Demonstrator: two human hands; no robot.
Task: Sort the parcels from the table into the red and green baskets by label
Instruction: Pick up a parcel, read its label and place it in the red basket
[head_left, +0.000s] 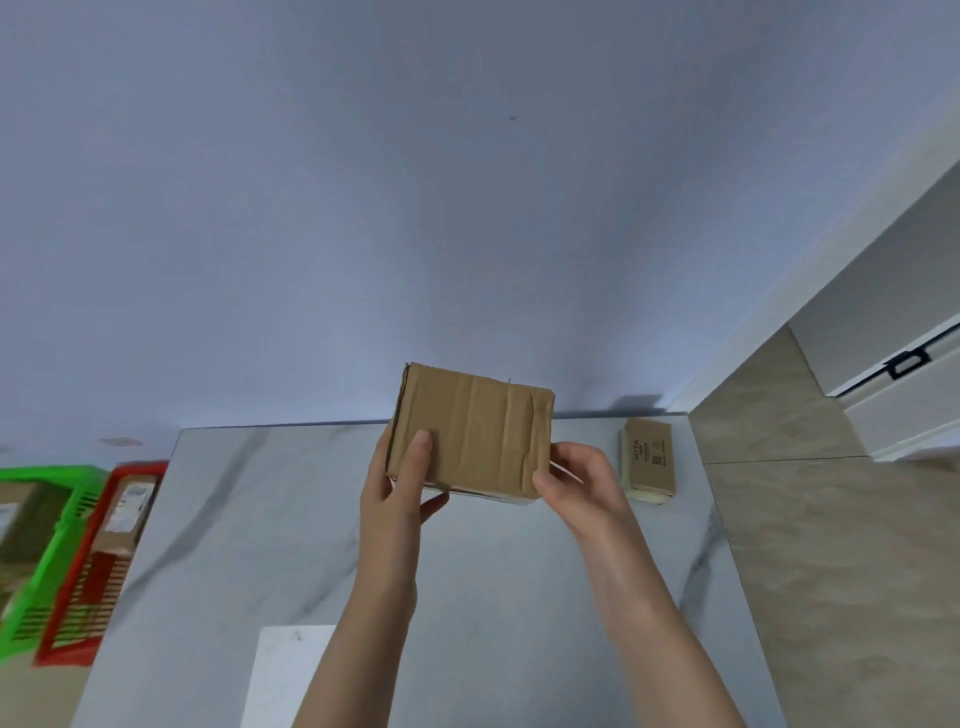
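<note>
Brown corrugated cardboard parcel (470, 431) is held up over the grey-veined white marble table (291, 519) by both hands. The left hand (400, 483) grips its left edge, thumb flat on the near face and fingers curled beneath, while the right hand (576, 483) pinches the lower right corner. Just right of the right hand a small tan printed carton (649, 462) lies near the table's far edge. Well left of the left hand stands a red slatted plastic basket (72, 597) with a labelled parcel (127, 512) inside it, and beside it, further left, a green slatted plastic basket (41, 582).
</note>
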